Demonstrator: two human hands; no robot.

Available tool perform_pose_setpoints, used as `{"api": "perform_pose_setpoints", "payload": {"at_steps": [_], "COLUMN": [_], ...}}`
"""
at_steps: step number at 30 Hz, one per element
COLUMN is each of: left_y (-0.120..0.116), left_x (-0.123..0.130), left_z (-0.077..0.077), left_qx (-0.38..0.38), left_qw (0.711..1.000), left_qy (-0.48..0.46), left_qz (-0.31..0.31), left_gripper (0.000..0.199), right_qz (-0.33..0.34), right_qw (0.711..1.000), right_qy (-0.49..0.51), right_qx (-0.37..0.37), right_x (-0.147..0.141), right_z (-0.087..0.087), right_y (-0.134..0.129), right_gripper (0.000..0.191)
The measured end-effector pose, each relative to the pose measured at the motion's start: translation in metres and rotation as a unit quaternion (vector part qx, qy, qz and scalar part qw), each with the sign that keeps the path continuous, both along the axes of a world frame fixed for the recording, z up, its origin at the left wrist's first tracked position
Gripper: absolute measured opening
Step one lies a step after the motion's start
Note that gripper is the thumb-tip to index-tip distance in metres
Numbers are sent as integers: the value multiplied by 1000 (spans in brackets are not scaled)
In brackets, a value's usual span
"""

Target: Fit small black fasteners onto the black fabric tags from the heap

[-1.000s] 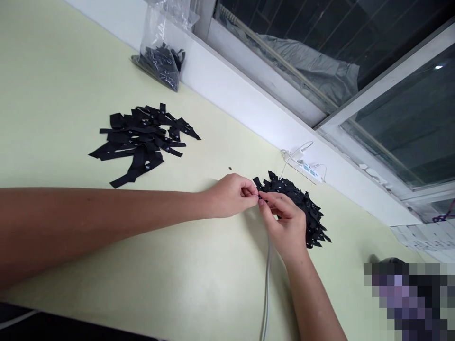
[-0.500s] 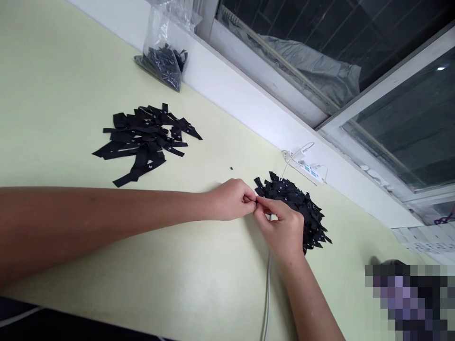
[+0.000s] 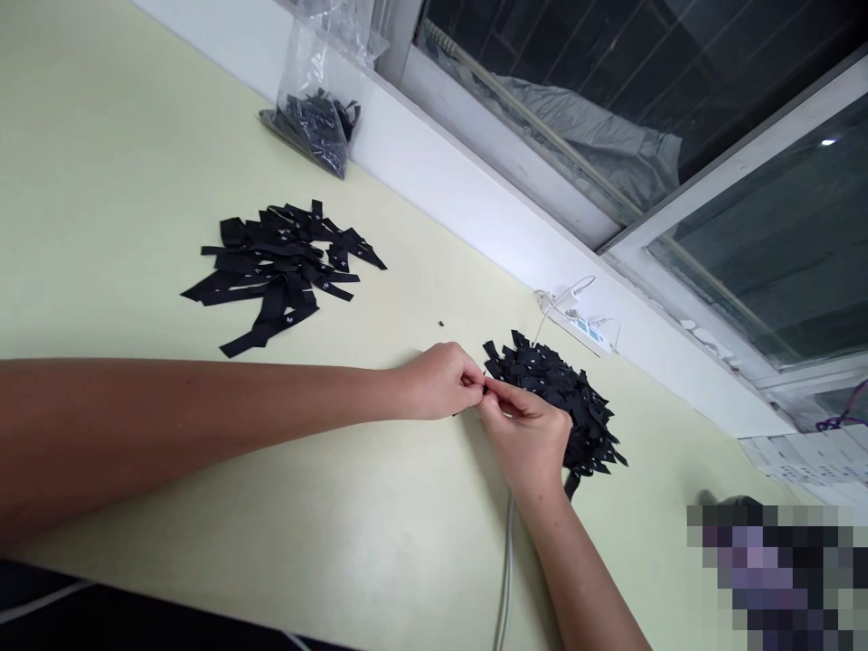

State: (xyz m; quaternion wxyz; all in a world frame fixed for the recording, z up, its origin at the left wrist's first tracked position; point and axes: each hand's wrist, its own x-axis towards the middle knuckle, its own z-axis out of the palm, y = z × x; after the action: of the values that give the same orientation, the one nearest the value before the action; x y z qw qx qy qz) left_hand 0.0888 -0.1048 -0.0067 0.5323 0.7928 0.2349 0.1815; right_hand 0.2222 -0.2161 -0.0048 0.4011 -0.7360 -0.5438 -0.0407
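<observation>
My left hand and my right hand meet fingertip to fingertip above the table, both closed in a pinch. Between them shows a bit of a black fabric strip, mostly hidden by the fingers. Right behind my right hand lies a dense heap of black strips with small white marks, and a strip end shows by my right wrist. A looser pile of similar strips is spread out beyond my left forearm.
A clear plastic bag of black pieces leans on the wall. A power strip lies by the window wall; a grey cable runs under my right hand. A tiny dark scrap lies on the pale table. A blurred patch covers the lower right.
Both hands stay pinched together and have shifted only slightly. A black strip end now shows below my right wrist. The view has moved a little.
</observation>
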Motion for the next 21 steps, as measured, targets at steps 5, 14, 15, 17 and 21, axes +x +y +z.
{"api": "perform_pose_setpoints", "payload": {"at_steps": [5,14,15,17,21], "left_y": [1,1,0,0,-1], "left_x": [0,0,0,0,0], "left_z": [0,4,5,7,8], "left_qx": [-1,-18,-20,-23,-33], "left_qw": [1000,999,999,999,999], "left_qy": [-10,-26,-29,-33,-25], "left_qz": [-3,3,4,8,17], "left_gripper": [18,25,25,25,22], "right_qz": [-29,-71,-71,-68,-62], "right_qw": [999,988,987,986,982], "right_qy": [30,130,139,150,177], "right_qx": [-7,-31,-29,-26,-26], "right_x": [-3,-5,-5,-5,-5], "right_z": [1,0,-1,-1,0], "right_y": [1,3,3,3,5], "right_gripper": [22,26,27,27,27]}}
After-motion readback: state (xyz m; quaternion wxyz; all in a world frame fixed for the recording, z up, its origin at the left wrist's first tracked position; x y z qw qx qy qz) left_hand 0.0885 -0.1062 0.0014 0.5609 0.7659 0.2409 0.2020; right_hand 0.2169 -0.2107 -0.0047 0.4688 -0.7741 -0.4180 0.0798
